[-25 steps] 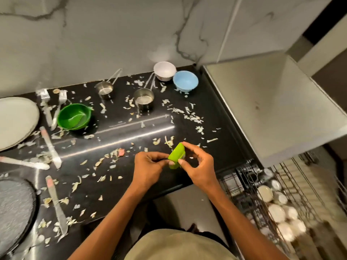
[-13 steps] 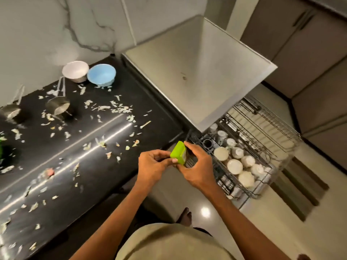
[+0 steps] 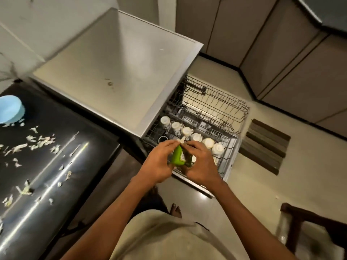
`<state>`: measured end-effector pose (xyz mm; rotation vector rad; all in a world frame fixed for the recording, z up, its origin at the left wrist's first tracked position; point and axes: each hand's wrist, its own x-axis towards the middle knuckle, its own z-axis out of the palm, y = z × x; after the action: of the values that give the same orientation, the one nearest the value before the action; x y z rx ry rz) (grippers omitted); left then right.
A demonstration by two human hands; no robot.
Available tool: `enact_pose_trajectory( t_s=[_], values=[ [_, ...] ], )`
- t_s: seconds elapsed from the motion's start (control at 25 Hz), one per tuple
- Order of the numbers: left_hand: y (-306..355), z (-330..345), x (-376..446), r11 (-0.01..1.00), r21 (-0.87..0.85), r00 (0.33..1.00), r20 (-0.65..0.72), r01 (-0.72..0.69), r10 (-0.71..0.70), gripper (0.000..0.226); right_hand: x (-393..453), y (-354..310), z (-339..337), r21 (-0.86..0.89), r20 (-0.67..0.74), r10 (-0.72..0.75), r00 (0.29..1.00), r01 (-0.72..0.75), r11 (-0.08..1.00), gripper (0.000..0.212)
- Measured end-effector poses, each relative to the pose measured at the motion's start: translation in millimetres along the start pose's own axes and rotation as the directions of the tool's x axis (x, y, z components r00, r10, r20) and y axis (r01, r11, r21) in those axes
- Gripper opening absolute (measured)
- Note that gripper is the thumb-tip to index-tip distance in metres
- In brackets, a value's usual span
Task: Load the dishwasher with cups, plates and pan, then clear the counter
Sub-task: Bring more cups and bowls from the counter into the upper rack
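Observation:
A small green bowl [image 3: 179, 156] is held on edge between both hands, above the front edge of the pulled-out dishwasher rack [image 3: 225, 117]. My left hand [image 3: 158, 162] pinches its left side and my right hand [image 3: 201, 164] grips its right side. A row of white cups [image 3: 195, 136] stands upside down along the rack's near side. The rest of the rack shows bare wire. A light blue bowl [image 3: 10, 111] sits on the black counter [image 3: 56, 166] at the far left.
The grey dishwasher top [image 3: 116, 68] juts out just left of the rack. Vegetable scraps [image 3: 37, 141] litter the counter. A striped mat [image 3: 262, 145] lies on the floor right of the rack. A dark wooden chair [image 3: 308, 233] stands at the lower right. Cabinets line the far right.
The view has swung right from the counter to the dishwasher. Both hands carried the green bowl off the counter edge and now hold it over the rack's cups.

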<state>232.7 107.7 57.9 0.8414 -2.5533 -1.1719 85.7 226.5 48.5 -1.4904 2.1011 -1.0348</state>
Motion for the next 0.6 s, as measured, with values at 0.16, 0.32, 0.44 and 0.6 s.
enact_pose_trajectory(
  t_s=[0.16, 0.32, 0.44, 0.6],
  values=[
    [4.3, 12.8, 48.4, 0.993, 0.085, 0.992, 0.107, -0.083, 0.074, 0.075, 11.5, 28.5, -15.8, -0.013, -0.044, 0.090, 0.995, -0.091, 0.996, 0.067],
    [5.3, 27.2, 102.8, 0.993, 0.051, 0.981, 0.173, -0.102, 0.092, 0.074, 31.9, 54.5, -27.0, -0.015, -0.083, 0.203, 0.976, -0.204, 0.979, 0.069],
    [1.1, 38.9, 143.6, 0.995, 0.047, 0.967, 0.243, -0.089, 0.075, 0.076, 50.9, 73.1, -33.4, -0.024, -0.116, 0.290, 0.950, -0.295, 0.955, 0.069],
    [-7.1, 52.4, 194.4, 0.999, -0.017, 0.945, 0.324, -0.038, 0.042, 0.076, 76.9, 102.3, -37.2, -0.032, -0.113, 0.398, 0.911, -0.403, 0.914, 0.072]
  ],
)
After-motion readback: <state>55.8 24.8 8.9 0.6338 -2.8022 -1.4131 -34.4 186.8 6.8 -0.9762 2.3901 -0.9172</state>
